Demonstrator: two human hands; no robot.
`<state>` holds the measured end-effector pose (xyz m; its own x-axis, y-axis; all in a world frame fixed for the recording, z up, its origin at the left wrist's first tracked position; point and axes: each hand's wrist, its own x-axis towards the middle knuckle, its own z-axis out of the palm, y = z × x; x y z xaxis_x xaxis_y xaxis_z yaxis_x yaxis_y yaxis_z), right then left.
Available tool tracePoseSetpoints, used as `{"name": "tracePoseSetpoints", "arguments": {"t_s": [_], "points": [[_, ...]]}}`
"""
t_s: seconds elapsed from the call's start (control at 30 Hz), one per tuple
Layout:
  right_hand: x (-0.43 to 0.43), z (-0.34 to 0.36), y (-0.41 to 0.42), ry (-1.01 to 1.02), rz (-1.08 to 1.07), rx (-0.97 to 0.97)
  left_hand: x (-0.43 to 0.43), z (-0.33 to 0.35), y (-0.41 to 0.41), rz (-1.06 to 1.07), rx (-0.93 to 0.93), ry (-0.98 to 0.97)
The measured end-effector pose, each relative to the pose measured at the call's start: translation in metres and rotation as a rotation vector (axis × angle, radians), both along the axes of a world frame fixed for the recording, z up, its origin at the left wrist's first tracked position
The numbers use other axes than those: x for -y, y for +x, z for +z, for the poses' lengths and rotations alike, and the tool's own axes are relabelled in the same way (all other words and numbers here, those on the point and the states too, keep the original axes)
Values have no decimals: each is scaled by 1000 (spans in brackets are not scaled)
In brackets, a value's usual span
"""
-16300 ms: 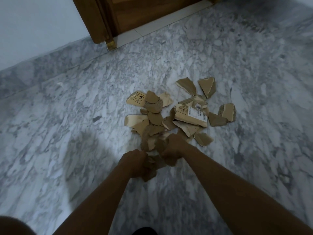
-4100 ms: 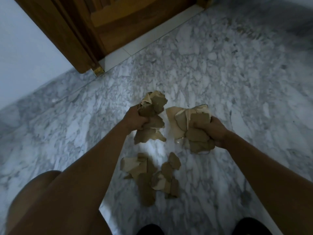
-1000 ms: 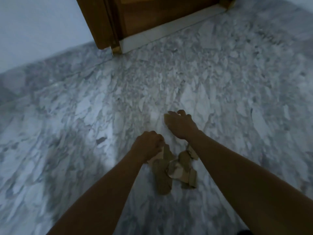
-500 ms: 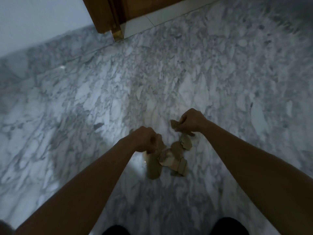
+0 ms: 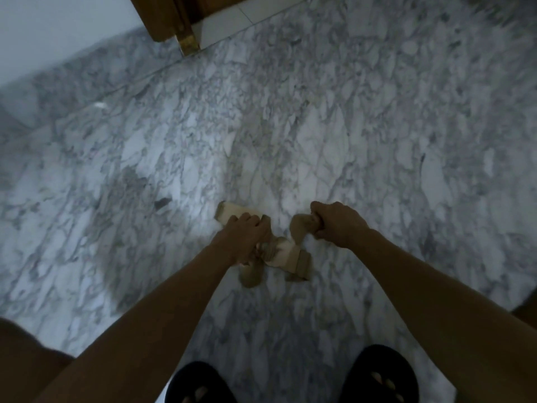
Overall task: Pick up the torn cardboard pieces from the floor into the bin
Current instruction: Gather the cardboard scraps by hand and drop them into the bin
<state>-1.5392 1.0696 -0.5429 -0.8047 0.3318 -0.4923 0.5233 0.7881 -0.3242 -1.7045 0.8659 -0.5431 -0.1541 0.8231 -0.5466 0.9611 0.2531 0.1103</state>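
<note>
Head view: the left hand (image 5: 242,238) has its grip closed on pale cardboard (image 5: 232,213). The right hand (image 5: 338,223) grips a brown scrap (image 5: 300,229). More pieces (image 5: 293,261) lie on the marble floor (image 5: 145,170) between and just below the hands.

The floor (image 5: 377,126) is polished marble, white with grey veining, smooth, with a soft sheen where the light falls. The cardboard pieces (image 5: 287,257) are matt paperboard, dull brown on some faces and paler cream on others, with rough torn edges. The door frame (image 5: 162,16) is brown wood with a slight varnished gloss; a brass-coloured metal cap (image 5: 187,43) at its foot shines. The wall (image 5: 58,30) looks matt and painted — the black sandals (image 5: 380,373) matt too.
</note>
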Motion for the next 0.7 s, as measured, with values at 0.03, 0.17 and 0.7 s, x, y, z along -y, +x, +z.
{"name": "tracePoseSetpoints", "arguments": {"t_s": [0.03, 0.17, 0.7], "points": [[-3, 2, 2, -19, -38, -15, -1, 1, -1, 56, 67, 24], [-15, 9, 5, -238, -163, -17, -3, 9, -21, 191, 275, -96], [9, 9, -30, -203, -206, 138, -7, 24, -51, 181, 137, -112]]}}
